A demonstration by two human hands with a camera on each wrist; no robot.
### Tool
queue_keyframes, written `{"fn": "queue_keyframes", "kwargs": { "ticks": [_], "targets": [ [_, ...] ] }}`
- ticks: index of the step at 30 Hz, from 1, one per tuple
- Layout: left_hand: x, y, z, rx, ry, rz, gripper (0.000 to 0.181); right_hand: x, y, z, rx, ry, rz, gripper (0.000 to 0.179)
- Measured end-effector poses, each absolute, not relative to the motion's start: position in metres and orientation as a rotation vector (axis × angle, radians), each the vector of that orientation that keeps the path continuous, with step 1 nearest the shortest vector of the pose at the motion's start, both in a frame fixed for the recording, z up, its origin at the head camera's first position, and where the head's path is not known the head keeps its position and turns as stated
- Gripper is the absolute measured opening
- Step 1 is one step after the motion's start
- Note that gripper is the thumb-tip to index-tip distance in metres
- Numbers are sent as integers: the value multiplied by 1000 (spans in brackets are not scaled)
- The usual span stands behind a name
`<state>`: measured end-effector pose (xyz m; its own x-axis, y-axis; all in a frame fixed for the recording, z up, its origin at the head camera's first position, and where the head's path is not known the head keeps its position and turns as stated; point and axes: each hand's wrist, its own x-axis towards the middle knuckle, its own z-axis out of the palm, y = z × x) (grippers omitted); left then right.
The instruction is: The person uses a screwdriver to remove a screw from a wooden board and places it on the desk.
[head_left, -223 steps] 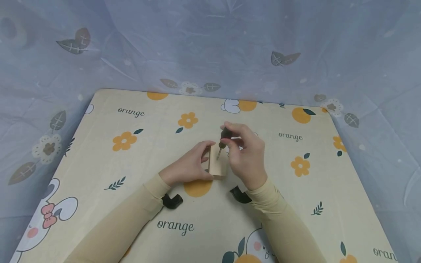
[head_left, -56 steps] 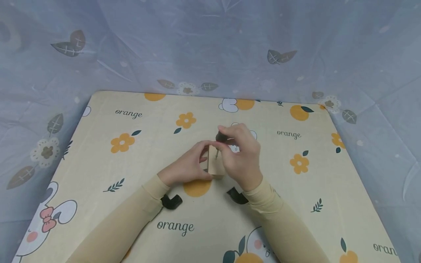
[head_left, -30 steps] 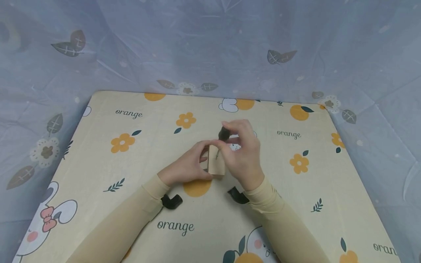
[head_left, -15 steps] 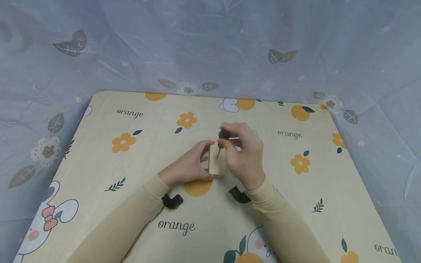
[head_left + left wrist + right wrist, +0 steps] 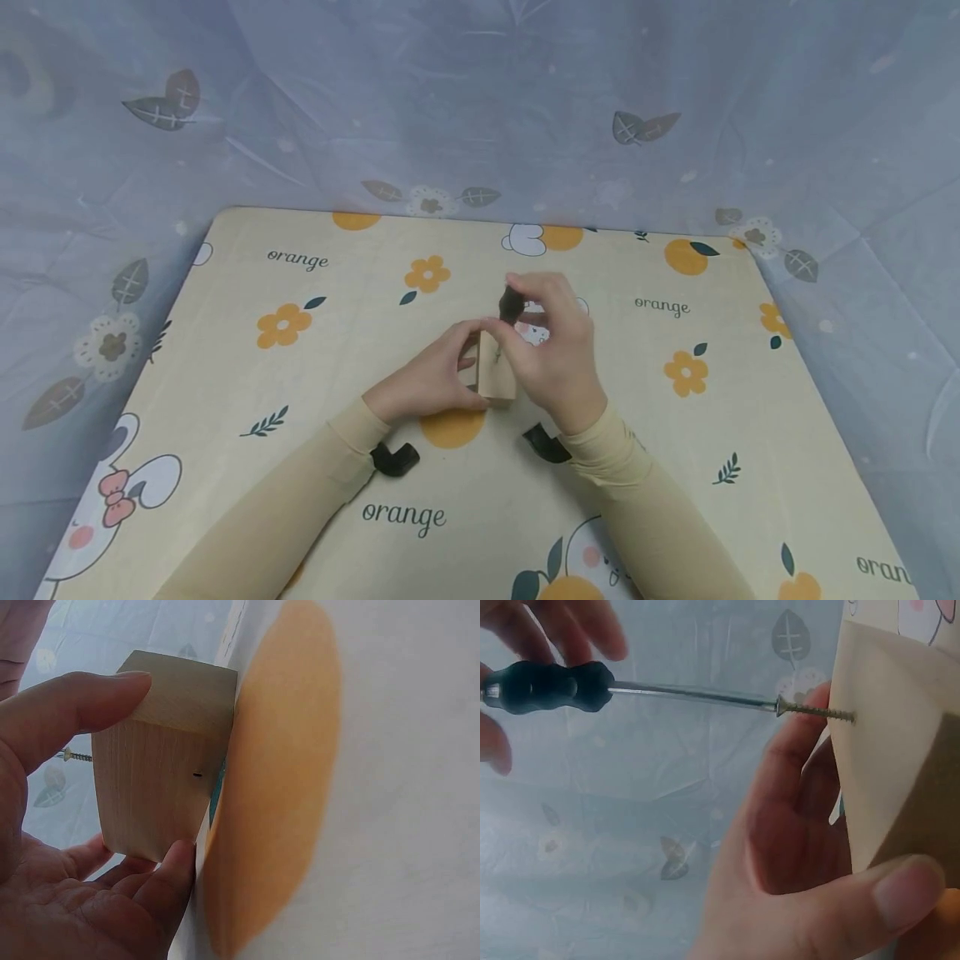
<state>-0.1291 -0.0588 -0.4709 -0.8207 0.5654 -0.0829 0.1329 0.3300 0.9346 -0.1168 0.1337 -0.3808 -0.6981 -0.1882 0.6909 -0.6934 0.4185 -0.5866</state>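
A pale wooden block (image 5: pixel 495 382) rests on the patterned tabletop near its middle. My left hand (image 5: pixel 426 377) grips it from the left, thumb on the near end and fingers round the other side. Partway into the block's upper face stands a brass-coloured screw (image 5: pixel 814 711), most of its thread still exposed. A screwdriver (image 5: pixel 555 686) with a dark handle and steel shaft meets the screw's head, roughly in line with it. Thumb and fingers of my right hand (image 5: pixel 558 358) pinch the handle above the block. A small dark slot marks the block's side in the left wrist view.
The tabletop (image 5: pixel 337 333) has a cream cover printed with oranges, flowers and rabbits. Behind it and at both sides hangs a pale blue-grey curtain (image 5: pixel 450 100). Black curved pieces (image 5: pixel 395 459) sit at the two wrists.
My right fingers and thumb shift back and forth round the screwdriver handle, which tilts slightly between frames. The left hand and block hold nearly the same place; the head view shifts a little.
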Motion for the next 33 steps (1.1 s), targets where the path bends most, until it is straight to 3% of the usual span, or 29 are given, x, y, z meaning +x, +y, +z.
{"fn": "queue_keyframes", "kwargs": {
  "ticks": [17,33],
  "targets": [
    [-130,-58,-471,579,2222,1460,107,-116,133,-380,725,-2089,1227,32],
    [-129,-59,-472,610,2212,1478,107,-118,136,-382,720,-2113,1300,42]
  ]
}}
